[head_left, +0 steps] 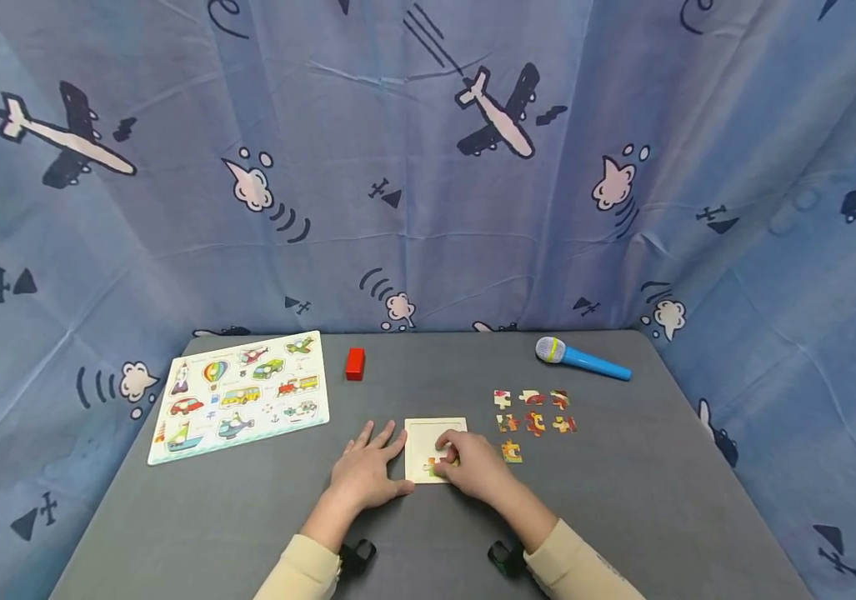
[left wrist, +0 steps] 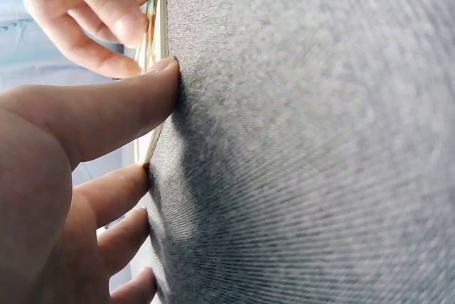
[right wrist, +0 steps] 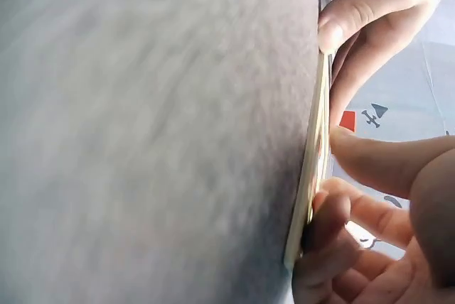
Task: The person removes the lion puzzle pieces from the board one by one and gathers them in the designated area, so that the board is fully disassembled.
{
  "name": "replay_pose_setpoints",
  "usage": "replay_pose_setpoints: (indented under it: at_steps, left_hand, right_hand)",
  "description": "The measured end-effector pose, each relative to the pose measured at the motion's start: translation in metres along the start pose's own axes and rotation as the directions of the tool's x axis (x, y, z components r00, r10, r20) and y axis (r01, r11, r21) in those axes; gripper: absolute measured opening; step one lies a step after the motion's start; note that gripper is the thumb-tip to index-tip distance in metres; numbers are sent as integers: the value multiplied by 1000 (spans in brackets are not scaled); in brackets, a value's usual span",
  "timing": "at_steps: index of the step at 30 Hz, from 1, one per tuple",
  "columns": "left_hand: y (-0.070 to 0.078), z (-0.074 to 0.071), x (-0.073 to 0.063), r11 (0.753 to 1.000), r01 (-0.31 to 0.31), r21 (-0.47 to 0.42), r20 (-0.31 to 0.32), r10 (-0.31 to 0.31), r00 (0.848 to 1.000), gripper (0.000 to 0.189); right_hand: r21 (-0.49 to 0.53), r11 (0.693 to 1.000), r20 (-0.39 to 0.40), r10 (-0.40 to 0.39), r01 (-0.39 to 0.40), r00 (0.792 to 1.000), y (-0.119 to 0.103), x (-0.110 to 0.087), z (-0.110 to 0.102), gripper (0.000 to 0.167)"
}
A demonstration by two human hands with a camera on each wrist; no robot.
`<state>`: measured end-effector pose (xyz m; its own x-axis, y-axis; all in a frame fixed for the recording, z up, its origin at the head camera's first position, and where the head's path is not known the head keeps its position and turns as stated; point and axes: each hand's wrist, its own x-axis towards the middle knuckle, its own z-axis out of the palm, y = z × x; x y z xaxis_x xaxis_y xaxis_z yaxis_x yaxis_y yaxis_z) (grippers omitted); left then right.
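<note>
A square wooden puzzle tray (head_left: 420, 435) lies on the table in front of me. My left hand (head_left: 364, 477) is spread palm down at its left side, the thumb touching the lower left corner and the fingertips resting along the edge. Over the tray's right part is my right hand (head_left: 476, 468), its fingers bent and its thumb on a jigsaw piece (head_left: 429, 468) near the bottom edge. The hand partly covers this piece and what lies beside it. More jigsaw pieces (head_left: 535, 423) lie in rough rows to the right of the tray.
A picture board with vehicles (head_left: 240, 398) lies at the left. Towards the back stand a red block (head_left: 355, 364) and, farther right, a blue toy microphone (head_left: 585, 358). A patterned curtain (head_left: 428, 208) hangs behind the grey table (head_left: 645, 500).
</note>
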<state>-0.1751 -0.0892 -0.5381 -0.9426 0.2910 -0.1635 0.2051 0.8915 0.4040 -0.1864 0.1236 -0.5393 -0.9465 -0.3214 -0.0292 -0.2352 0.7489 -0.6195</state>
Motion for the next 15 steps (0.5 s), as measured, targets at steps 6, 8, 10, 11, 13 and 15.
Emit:
replay_pose_setpoints:
  at_steps: [6,8,10,11,13,15]
  left_hand:
    - [0,0,0,1000,5,6,7,-5,1000,82]
    - [0,0,0,1000,5,11,6,-5,1000,82]
    - [0,0,0,1000,4,11,5,-4,1000,82]
    - [0,0,0,1000,3,13,5,-3,1000,82]
    - [1,0,0,1000,3,16,6,-3,1000,82]
    - [1,1,1,1000,5,16,9,-5,1000,82]
  right_hand:
    - [-11,1000,14,5,-5,1000,-4,-1,2,15]
    - [-2,1000,17,13,-13,1000,-5,-1,1,15]
    - [13,1000,19,25,-26,999,-5,-1,1,16]
    - [24,999,20,29,-30,999,-5,-1,1,18]
    - [44,999,20,29,-29,999,-5,-1,0,21]
    - [62,998,20,28,-29,999,-4,-2,-1,23]
